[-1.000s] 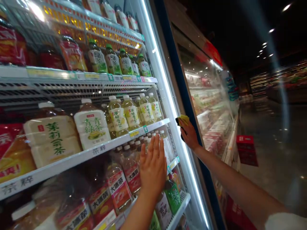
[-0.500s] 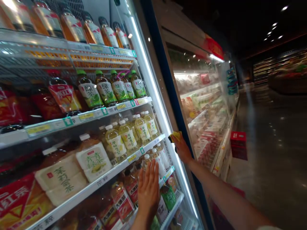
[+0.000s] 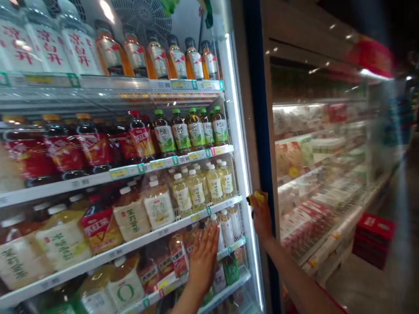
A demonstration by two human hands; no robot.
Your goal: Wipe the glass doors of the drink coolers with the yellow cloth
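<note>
My left hand (image 3: 205, 250) lies flat, fingers outstretched, against the glass door of a drinks cooler, in front of the lower shelves. My right hand (image 3: 262, 218) grips a yellow cloth (image 3: 259, 198) with a dark part, at the door's right edge beside the lit strip (image 3: 244, 165). Behind the glass, small pale-yellow drink bottles (image 3: 198, 192) with white caps stand closest to both hands. Green-capped tea bottles (image 3: 196, 131) are one shelf higher. What the right fingers press against is partly hidden.
Shelves hold red-labelled bottles (image 3: 94, 148), large white-labelled bottles (image 3: 159, 209) and clear water bottles (image 3: 78, 43). Right of the dark blue door frame (image 3: 260, 109) runs a chilled display case (image 3: 327, 174) with packaged goods. A red box (image 3: 373, 240) is beside it.
The view has turned left, so more of the cooler's left side shows and the shelves appear farther right. My hands stay at about the same places on the door, the cloth still held.
</note>
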